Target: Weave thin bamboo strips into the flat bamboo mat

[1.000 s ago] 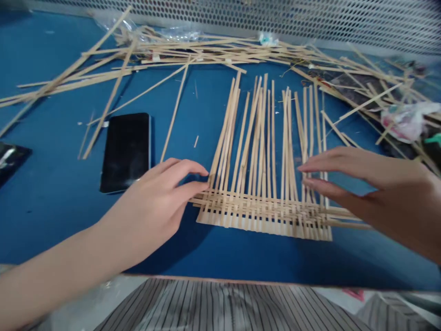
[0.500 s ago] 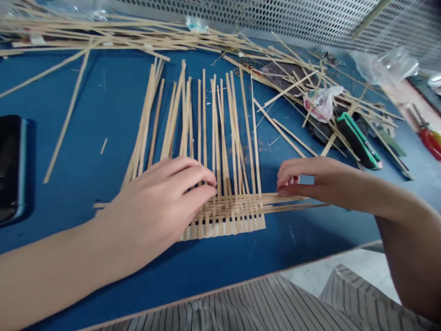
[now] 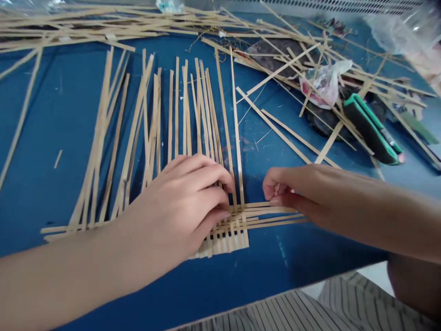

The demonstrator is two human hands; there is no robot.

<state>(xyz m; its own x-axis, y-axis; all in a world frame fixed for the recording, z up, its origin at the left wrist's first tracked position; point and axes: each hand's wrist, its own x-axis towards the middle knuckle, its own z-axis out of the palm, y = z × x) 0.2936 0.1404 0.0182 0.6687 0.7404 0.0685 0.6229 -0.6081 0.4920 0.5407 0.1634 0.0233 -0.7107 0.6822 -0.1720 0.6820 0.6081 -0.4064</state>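
Observation:
A partly woven mat of flat bamboo strips (image 3: 220, 243) lies on the blue table, its upright strips fanning away at the far side. My left hand (image 3: 193, 202) rests over the weave near its right edge, fingers bent and thumb tip close to the forefinger on the strips. The hand hides much of the woven part. Right of the mat, my right hand (image 3: 292, 186) has its fingers curled, with thumb and forefinger pinched on the loose end of a crosswise bamboo strip (image 3: 255, 204). Other crosswise ends run beneath that hand.
Loose bamboo strips (image 3: 138, 27) lie in a long pile along the back. At the right are a black-and-green tool handle (image 3: 370, 128), a crumpled plastic bag (image 3: 325, 82) and scattered strips. The table's front edge (image 3: 262, 299) is near my striped clothing.
The camera view has shifted, bringing the mat left and lower in the picture. My left hand has moved right along the weave, nearer its right edge. My right hand stays by the crosswise strip ends.

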